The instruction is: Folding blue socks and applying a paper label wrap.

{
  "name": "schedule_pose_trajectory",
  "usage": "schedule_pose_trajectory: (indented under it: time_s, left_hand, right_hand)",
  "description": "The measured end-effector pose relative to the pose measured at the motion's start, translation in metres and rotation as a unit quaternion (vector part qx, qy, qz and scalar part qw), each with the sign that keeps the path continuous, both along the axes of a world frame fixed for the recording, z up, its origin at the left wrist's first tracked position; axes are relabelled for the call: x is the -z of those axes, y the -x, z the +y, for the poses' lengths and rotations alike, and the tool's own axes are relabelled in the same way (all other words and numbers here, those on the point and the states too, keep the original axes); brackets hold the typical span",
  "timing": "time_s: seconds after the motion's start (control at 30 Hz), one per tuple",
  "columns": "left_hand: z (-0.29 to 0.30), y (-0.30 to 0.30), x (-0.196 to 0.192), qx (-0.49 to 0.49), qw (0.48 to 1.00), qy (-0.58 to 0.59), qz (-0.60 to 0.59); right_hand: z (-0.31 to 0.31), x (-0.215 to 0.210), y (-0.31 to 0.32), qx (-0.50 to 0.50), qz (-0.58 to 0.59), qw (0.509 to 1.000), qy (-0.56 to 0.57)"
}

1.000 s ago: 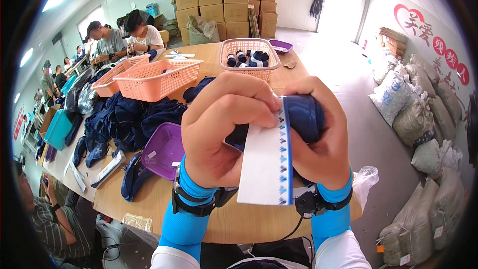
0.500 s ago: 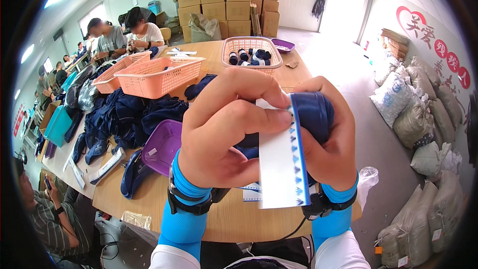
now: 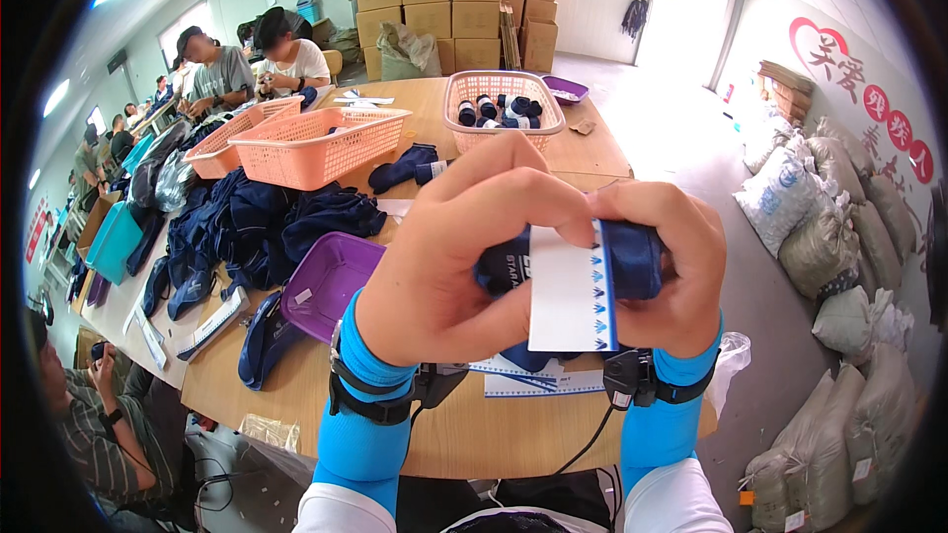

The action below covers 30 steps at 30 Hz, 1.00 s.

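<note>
The left hand [image 3: 444,252] pinches a white paper strip [image 3: 568,301] against a navy fabric roll [image 3: 634,262], held up before the chest above the table [image 3: 459,444]; the right hand [image 3: 696,262] grips the roll's right end. Keeping the roll snug and the blue-printed edge square to it should help the strip lie flat. The strip hides the roll's middle and the right thumb's tip; whether the paper continues round the far side cannot be told.

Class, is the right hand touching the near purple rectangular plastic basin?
No, the right hand holds a rolled navy fabric bundle, well right of the basin.
</note>
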<state>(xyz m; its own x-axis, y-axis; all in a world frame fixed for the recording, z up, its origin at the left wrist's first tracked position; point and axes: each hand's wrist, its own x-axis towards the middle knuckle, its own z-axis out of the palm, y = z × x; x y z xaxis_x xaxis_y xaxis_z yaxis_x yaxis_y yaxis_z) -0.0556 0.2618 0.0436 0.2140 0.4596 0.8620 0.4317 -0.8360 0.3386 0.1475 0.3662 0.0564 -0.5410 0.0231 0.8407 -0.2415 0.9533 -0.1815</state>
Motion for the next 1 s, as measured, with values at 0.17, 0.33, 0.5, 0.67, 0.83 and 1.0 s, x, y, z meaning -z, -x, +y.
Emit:
schedule_pose_trajectory:
  time_s: [0.17,0.33,0.5,0.67,0.83,1.0]
  left_hand:
    - [0.002,-0.005,-0.002,0.019,0.999,-0.015,0.030]
    - [0.002,-0.005,-0.002,0.046,0.998,-0.045,0.007]
    - [0.004,-0.005,-0.002,0.034,0.997,-0.068,0.017]
    - [0.003,-0.005,-0.005,0.027,0.997,-0.074,0.018]
    - [-0.004,-0.005,-0.002,0.041,0.997,-0.068,-0.020]
    - [-0.008,-0.005,-0.004,0.041,0.996,-0.078,-0.013]
  right_hand:
    - [-0.002,0.003,0.000,-0.023,-0.038,0.998,0.040]
    - [-0.006,0.007,0.006,-0.019,-0.016,0.995,0.092]
    - [-0.017,0.012,0.002,0.019,-0.055,0.972,0.229]
    - [-0.011,0.010,0.002,-0.068,-0.024,0.975,0.209]
    - [-0.015,0.016,0.008,-0.078,0.027,0.976,0.200]
    - [-0.013,0.005,0.006,-0.080,0.045,0.994,0.055]
